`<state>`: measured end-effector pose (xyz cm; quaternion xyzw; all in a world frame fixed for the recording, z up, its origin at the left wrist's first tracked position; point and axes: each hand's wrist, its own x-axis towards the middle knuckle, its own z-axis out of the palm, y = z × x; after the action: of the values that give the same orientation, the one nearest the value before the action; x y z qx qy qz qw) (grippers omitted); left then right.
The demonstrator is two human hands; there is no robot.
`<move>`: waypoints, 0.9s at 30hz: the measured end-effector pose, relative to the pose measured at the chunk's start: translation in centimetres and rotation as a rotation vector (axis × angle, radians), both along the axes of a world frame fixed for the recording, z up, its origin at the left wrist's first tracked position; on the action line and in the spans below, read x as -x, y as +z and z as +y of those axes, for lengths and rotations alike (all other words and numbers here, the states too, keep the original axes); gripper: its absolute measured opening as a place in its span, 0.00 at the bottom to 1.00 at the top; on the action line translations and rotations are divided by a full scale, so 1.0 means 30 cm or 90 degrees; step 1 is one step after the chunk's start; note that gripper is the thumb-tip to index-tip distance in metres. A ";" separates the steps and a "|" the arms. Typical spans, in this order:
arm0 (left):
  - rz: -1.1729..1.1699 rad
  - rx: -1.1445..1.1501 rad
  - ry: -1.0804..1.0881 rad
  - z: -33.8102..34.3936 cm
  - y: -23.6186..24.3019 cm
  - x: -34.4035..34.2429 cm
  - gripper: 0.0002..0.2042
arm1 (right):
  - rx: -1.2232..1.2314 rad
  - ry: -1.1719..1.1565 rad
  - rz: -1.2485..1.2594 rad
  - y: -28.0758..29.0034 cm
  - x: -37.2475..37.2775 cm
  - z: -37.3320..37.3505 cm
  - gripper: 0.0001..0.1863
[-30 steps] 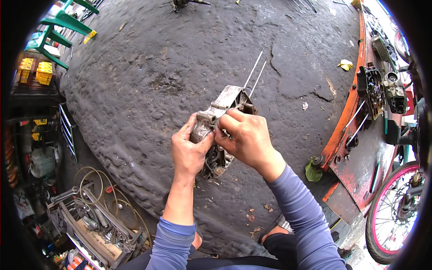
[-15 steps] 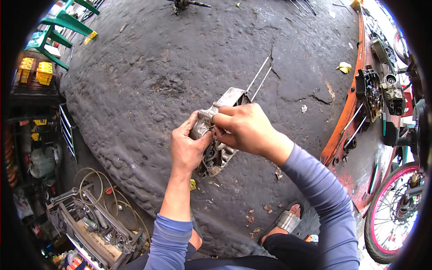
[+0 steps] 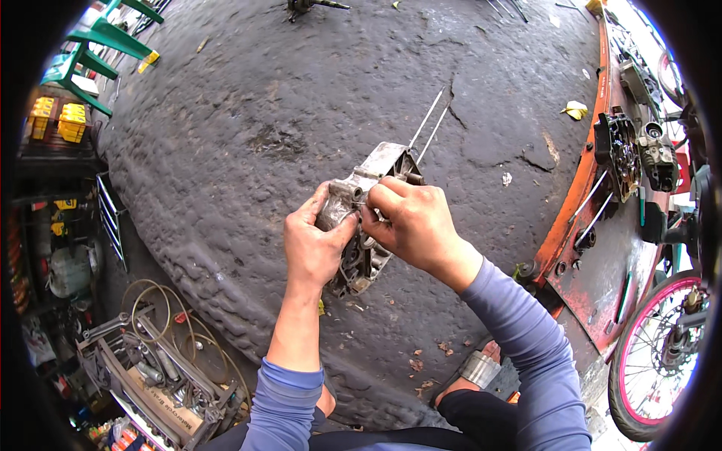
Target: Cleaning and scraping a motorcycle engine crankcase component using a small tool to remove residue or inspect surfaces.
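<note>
A grey metal engine crankcase half is tilted in front of me, with two long thin studs pointing away from its far end. My left hand grips its near left end, thumb on the inner side and fingers round the outer wall. My right hand is at the crankcase's upper rim, beside a round boss. Its thumb and forefinger are pinched together; a thin bit shows at the fingertips, too small to name. The right hand hides part of the crankcase's ribbed inside.
Dark rough ground lies below. On the right, an orange-edged metal tray carries engine parts, beside a pink-rimmed wheel. A crate of tools sits at lower left, a green chair at upper left.
My right hand has shifted slightly down and right along the rim, uncovering the round boss. My right forearm has dropped a little; the left hand keeps its hold.
</note>
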<state>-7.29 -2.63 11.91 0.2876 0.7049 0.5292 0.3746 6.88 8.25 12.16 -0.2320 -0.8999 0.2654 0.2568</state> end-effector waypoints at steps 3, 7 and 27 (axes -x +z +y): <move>0.037 0.030 0.006 -0.002 0.008 -0.019 0.27 | -0.011 0.013 -0.003 0.016 -0.020 0.010 0.10; 0.071 0.004 -0.033 -0.014 0.006 -0.025 0.28 | -0.130 0.250 -0.059 0.062 -0.046 0.093 0.08; 0.049 0.058 0.025 0.027 0.115 -0.148 0.26 | 0.160 -0.182 0.060 0.089 -0.138 -0.106 0.08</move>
<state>-2.86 -1.82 15.37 0.2764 0.7477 0.4923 0.3495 11.02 5.07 14.84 -0.3747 -0.8045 0.3474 0.3029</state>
